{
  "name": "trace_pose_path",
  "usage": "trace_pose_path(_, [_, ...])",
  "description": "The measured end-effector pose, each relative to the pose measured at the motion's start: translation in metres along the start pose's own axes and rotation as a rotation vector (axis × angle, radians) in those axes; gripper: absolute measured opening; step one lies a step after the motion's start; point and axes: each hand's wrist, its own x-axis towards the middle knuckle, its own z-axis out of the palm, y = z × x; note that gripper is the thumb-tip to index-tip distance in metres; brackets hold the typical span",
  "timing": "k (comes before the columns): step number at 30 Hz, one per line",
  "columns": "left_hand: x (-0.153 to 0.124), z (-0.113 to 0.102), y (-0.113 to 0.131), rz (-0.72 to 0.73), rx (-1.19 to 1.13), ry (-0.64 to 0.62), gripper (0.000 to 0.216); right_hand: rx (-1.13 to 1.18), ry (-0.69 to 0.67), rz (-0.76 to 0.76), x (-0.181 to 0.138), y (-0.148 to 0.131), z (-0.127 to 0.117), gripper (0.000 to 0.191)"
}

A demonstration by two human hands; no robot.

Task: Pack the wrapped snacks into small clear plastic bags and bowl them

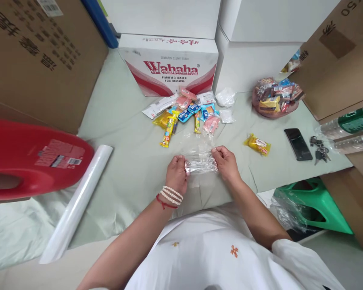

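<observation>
Left hand (177,174) and right hand (226,164), fingers (178,161) closed, grip clear plastic (201,163) (stretched between them) near the front edge of the tabletop (130,141)

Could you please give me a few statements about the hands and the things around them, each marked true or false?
1. The left hand and the right hand both hold the clear plastic film. True.
2. The beaded bracelet is on the right wrist. False: the beaded bracelet is on the left wrist.
3. The phone lies between a yellow packet and the keys. True.
4. The snack bowl stands left of the Wahaha box. False: the snack bowl stands to the right of the Wahaha box.
5. A white roll lies to the left of both hands. True.
</observation>
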Motion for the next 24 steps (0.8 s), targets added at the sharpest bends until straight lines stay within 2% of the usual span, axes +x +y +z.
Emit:
trace_pose_path(5, [0.006, -0.01, -0.004, 0.094, 0.055, -0.002, 0.032, -0.084, -0.065, 0.045, 0.002, 0.003, -0.015, 0.037])
trace_pose_path(13, [0.009, -0.02, -0.006, 0.104, 0.097, 0.0, 0.028, -0.275, 0.033, -0.01, 0.013, 0.0, -0.037, 0.025])
trace_pose_path(17, [0.008, -0.021, -0.01, 0.109, 0.131, 0.003, 0.027, -0.545, 0.061, -0.197, 0.025, -0.006, -0.028, 0.019])
trace_pose_path(19, [0.009, -0.021, -0.012, 0.117, 0.147, 0.004, 0.027, -0.725, 0.063, -0.253, 0.03, -0.009, -0.018, 0.023])
trace_pose_path(22, [0.01, -0.021, -0.014, 0.148, 0.165, -0.013, 0.026, -0.914, 0.023, -0.204, 0.037, -0.013, -0.001, 0.03])
trace_pose_path(24, [0.01, -0.021, -0.015, 0.169, 0.177, -0.019, 0.025, -0.969, -0.014, -0.172, 0.039, -0.014, 0.007, 0.024])
